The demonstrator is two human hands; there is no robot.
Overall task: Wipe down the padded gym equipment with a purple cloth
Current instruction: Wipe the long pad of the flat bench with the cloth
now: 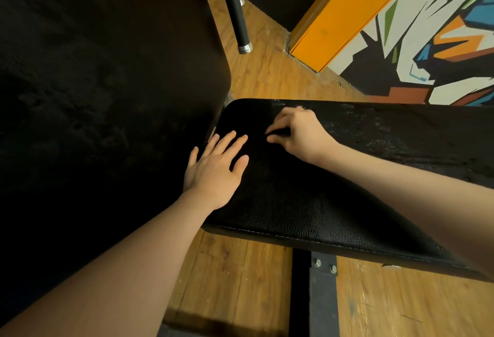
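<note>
You're in a gym: the black padded leatherette bench seat with white stitching (307,211) fills the frame's centre on a bolted dark steel frame (318,294), over wood-plank flooring (262,69), with a colourful graffiti mural wall (427,43) upper right and a black rubber-gripped metal handle (236,13) at top

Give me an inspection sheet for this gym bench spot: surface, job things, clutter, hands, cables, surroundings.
Surface: black padded bench, textured; far right part looks worn and flaky.
Job's things: purple cloth not seen; something dark at the right fingertips, cannot tell what.
Clutter: nothing seen.
Hands: left hand rests flat on the bench, fingers straight; right hand has fingers curled, tips on the bench.
Cables: nothing seen.
Surroundings: wooden floor, bolted metal frame under the bench, large dark pad at left, orange post, painted wall.
</note>
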